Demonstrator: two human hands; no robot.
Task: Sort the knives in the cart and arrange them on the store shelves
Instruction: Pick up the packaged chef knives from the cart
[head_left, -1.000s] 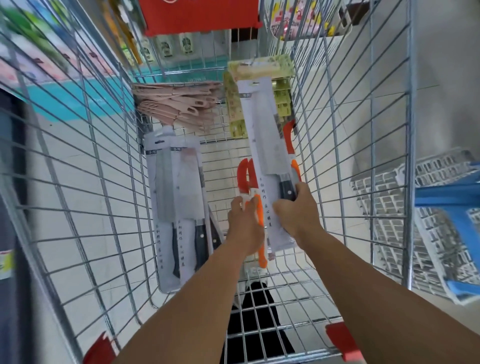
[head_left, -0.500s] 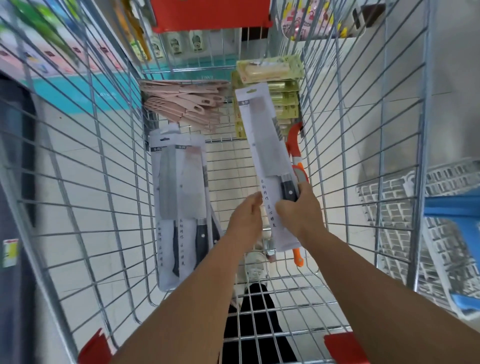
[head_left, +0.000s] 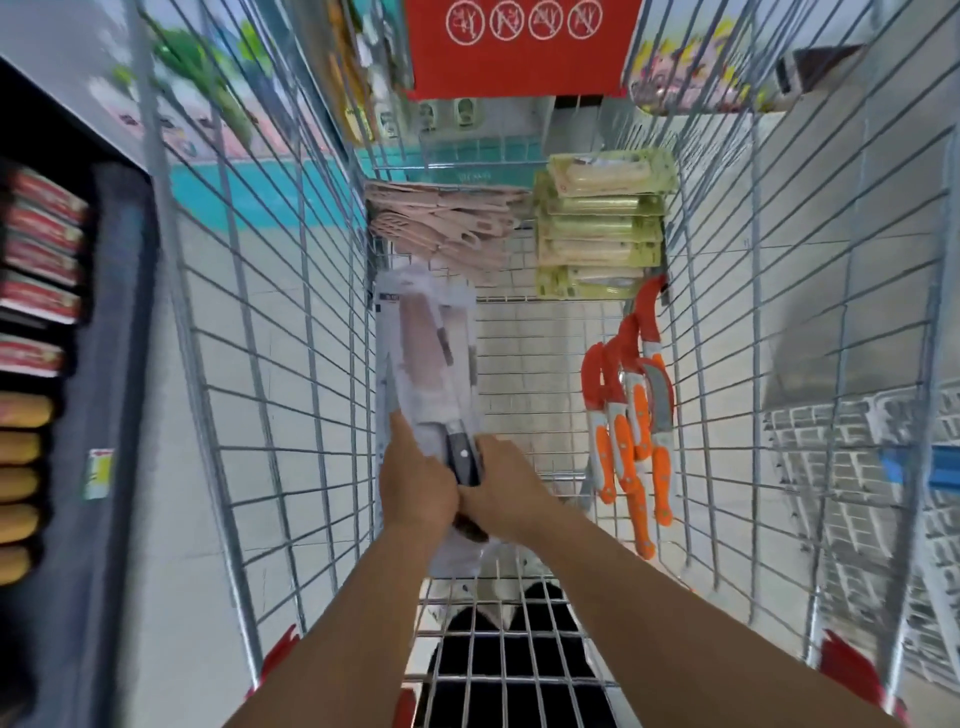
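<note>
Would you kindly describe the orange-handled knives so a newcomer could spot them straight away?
Look inside the wire cart, along its right-hand wall. The orange-handled knives lie there in a bunch, nearer than the stacked green packs. They alone have bright orange handles and red curved blade covers.

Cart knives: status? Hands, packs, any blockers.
Left hand and right hand both grip the carded black-handled knives at cart's left wall. Orange-handled knives loose at right wall. Nothing blocking the lift.

Bright, motion-blurred, bowed wide-angle edges
</note>
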